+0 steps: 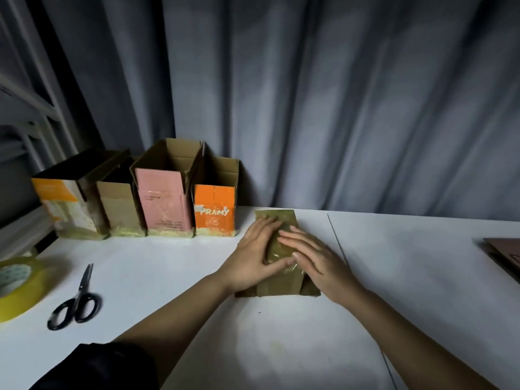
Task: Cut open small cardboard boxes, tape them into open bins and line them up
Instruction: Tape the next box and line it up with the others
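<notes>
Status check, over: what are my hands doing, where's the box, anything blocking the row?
Left hand and right hand flat, pressing taped box. Four bins lined up rear left. Scissors, tape roll clear of row.

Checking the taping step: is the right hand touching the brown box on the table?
Touching. The head view shows the right hand lying flat, fingers straight, on the taped top of the brown box.

tape roll [15,282] cut by left edge. brown cardboard [503,256] cut by right edge. scissors [77,301] handles blurred. left hand [253,260] and right hand [312,257] hide middle of taped box [277,220]. pink bin [163,204] print too small to read.
</notes>
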